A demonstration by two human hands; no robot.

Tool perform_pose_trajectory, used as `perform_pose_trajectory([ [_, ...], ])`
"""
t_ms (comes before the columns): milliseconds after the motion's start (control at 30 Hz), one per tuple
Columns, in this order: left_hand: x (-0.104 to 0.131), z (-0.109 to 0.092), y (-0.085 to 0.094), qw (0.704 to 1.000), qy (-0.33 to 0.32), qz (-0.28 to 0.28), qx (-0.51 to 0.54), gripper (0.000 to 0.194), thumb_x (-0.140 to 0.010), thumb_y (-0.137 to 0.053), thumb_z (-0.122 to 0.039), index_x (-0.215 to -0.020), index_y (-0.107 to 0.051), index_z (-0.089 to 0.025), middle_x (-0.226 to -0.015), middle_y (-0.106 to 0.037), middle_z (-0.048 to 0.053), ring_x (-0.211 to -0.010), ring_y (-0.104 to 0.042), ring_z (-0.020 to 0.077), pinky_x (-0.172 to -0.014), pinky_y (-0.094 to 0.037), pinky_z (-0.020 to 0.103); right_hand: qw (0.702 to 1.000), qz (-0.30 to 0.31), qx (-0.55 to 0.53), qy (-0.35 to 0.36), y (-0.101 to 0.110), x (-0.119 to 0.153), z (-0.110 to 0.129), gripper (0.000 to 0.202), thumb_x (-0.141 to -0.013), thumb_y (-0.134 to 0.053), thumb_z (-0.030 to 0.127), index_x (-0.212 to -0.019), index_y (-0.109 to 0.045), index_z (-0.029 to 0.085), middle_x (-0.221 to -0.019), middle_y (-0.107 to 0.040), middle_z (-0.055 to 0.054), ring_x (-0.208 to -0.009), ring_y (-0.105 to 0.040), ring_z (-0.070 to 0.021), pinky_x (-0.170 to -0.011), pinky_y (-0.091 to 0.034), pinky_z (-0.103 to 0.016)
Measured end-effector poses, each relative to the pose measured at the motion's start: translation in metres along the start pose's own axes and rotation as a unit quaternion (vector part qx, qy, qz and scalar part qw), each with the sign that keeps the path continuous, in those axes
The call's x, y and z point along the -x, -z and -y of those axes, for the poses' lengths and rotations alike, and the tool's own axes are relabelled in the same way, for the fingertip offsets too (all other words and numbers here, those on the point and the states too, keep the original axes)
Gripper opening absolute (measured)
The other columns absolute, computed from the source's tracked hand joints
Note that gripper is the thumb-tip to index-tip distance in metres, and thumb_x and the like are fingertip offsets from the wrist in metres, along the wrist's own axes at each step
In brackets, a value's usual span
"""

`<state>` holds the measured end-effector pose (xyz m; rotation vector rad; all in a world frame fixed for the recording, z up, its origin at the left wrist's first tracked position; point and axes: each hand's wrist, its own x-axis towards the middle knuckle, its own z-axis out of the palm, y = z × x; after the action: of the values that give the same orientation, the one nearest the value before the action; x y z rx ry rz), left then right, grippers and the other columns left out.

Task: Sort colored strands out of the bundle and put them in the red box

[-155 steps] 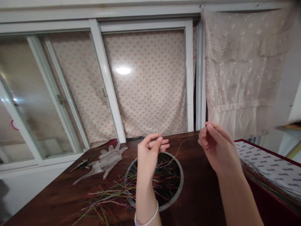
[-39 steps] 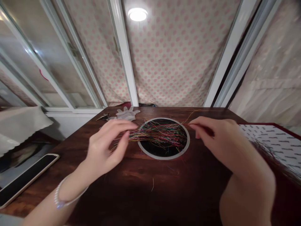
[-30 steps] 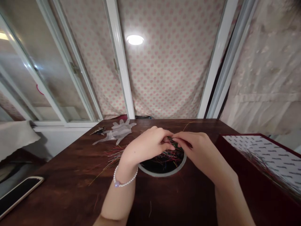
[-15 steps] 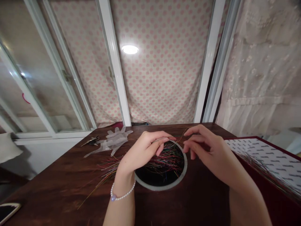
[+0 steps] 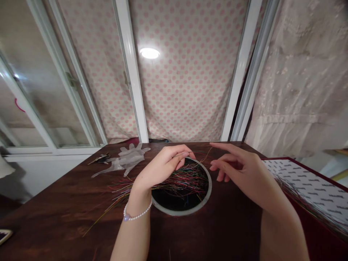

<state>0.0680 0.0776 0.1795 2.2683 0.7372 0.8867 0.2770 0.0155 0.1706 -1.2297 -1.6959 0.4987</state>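
A bundle of thin coloured wires (image 5: 190,183) lies across a round black dish (image 5: 185,213) with a pale grey rim. Its loose ends fan out to the left over the dark wooden table. My left hand (image 5: 168,161), with a pearl bracelet at the wrist, hangs over the far left part of the dish. Its fingers are pinched on a thin wire, mostly hidden by the fingers. To the right of the rim is my right hand (image 5: 239,165), thumb and fingers apart and index finger stretched out. A fine wire strand (image 5: 207,155) rises towards that fingertip; whether they touch is unclear.
A crumpled clear plastic glove (image 5: 126,161) and a set of keys (image 5: 100,158) lie at the back left. On the right, a dark red box (image 5: 307,185) with a white printed lining holds more wires (image 5: 307,203). A phone corner (image 5: 4,235) shows at the left edge.
My right index finger has straightened and lifted away from the other fingers. My left hand stays pinched over the dish. The whole view has shifted slightly.
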Motion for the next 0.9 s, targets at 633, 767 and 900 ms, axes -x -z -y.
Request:
perform_pose_trajectory([
  [633,-0.006,-0.013,-0.040,0.964,-0.128,-0.086,-0.214,0.045,-0.082,-0.042,0.002,-0.117,-0.060,-0.021,-0.094,-0.072,0.003,-0.071,-0.066,0.0145,-0.066,-0.051,0.027,0.980,-0.058,0.151,0.118,-0.012,-0.007,-0.004,0.013,-0.084,-0.055,0.016,-0.083,-0.065,0.024,-0.065,-0.065,0.007,-0.056,-0.061,-0.0076,-0.056,-0.046,-0.020],
  [767,-0.006,-0.008,-0.034,0.962,-0.152,-0.135,-0.180,0.040,-0.081,-0.044,0.002,-0.106,-0.067,-0.018,-0.082,-0.074,0.002,-0.057,-0.064,0.0103,-0.060,-0.052,0.022,0.985,-0.104,0.092,0.103,-0.006,-0.004,-0.004,0.004,-0.080,-0.064,0.023,-0.084,-0.064,0.023,-0.069,-0.067,0.006,-0.059,-0.063,-0.0084,-0.059,-0.051,-0.019],
  [900,-0.005,-0.010,-0.031,0.973,-0.129,-0.173,-0.084,0.029,-0.083,-0.049,-0.002,-0.096,-0.070,-0.015,-0.075,-0.074,0.000,-0.051,-0.063,0.0062,-0.056,-0.051,0.016,0.981,-0.127,0.077,0.129,0.002,0.002,-0.003,0.004,-0.081,-0.062,0.022,-0.080,-0.066,0.024,-0.070,-0.066,0.005,-0.063,-0.064,-0.0076,-0.059,-0.051,-0.016],
])
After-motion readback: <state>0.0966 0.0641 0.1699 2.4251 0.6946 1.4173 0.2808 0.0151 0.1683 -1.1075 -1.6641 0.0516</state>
